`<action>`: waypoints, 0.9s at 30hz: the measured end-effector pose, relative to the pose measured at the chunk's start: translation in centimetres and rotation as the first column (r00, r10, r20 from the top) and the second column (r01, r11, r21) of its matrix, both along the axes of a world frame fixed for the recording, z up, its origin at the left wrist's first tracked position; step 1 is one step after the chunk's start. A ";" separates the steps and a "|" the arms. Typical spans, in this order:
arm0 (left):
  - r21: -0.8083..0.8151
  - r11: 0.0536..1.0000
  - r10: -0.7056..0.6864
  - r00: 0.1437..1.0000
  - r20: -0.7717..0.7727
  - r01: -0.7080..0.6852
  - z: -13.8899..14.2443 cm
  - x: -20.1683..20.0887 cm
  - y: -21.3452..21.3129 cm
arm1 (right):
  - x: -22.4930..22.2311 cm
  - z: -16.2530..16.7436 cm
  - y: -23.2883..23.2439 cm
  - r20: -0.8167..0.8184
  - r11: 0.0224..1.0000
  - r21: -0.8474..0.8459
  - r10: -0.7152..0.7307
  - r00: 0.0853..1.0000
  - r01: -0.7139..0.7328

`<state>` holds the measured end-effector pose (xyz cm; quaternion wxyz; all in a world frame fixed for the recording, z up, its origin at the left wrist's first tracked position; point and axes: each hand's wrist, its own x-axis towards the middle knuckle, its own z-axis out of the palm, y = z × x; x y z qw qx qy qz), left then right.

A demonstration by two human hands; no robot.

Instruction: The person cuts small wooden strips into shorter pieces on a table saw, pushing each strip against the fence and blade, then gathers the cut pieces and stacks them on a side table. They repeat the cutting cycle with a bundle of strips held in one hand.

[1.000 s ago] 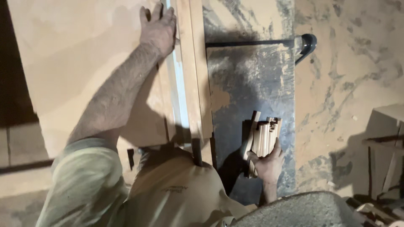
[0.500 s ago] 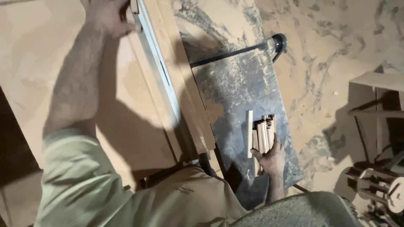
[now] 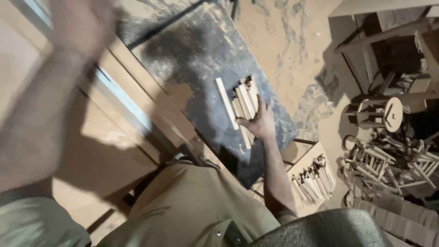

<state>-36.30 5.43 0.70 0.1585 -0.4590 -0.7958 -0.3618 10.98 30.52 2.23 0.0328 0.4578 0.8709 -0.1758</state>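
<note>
My right hand (image 3: 261, 122) rests on a small bundle of short pale wooden sticks (image 3: 244, 101) lying on the dark, sawdust-covered machine table (image 3: 192, 59). One longer stick (image 3: 227, 110) lies just left of the bundle. My left hand (image 3: 82, 27) is raised at the upper left and blurred, over the long wooden fence board (image 3: 151, 100); I cannot tell whether it holds anything. My left forearm fills the left side of the view.
A low box of more short sticks (image 3: 313, 180) sits by my right elbow. Small wooden stools and turned parts (image 3: 379, 112) crowd the floor at right. A large flat board (image 3: 96, 155) with a pale blue strip lies left of the table. Sawdust covers the floor.
The view has swung right and down. My left arm lifted off the board's far end and came towards me. My right hand stays on the stick bundle.
</note>
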 end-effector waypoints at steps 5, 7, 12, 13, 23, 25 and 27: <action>0.138 0.955 -0.192 0.192 0.962 0.260 -1.6 22.0 7.9 | 0.1 0.2 0.6 0.014 0.999 0.025 0.042 0.999 -0.043; 0.176 0.918 -0.266 0.224 0.938 0.355 -2.7 28.2 10.2 | 0.6 0.3 0.7 -0.028 0.998 0.030 0.060 0.998 -0.059; -0.424 0.863 0.056 0.783 0.619 0.274 -4.3 35.1 15.3 | 1.4 0.1 1.1 -0.055 0.993 0.060 0.106 0.993 -0.103; -0.478 0.848 0.119 0.796 0.594 0.230 -4.6 35.5 15.8 | 1.5 0.1 1.1 -0.071 0.991 0.066 0.117 0.991 -0.112; 0.423 0.828 -0.299 0.348 0.888 -0.368 -3.2 34.6 4.9 | 3.9 -2.5 2.7 -0.124 0.949 0.104 0.309 0.943 -0.297; 0.406 0.799 -0.213 0.423 0.881 -0.443 -2.7 34.1 -1.4 | 4.0 -2.8 3.0 -0.115 0.936 0.110 0.347 0.931 -0.336; 0.359 0.790 -0.116 0.453 0.884 -0.498 -2.9 33.6 -5.9 | 3.8 -2.8 3.0 -0.083 0.930 0.099 0.363 0.928 -0.355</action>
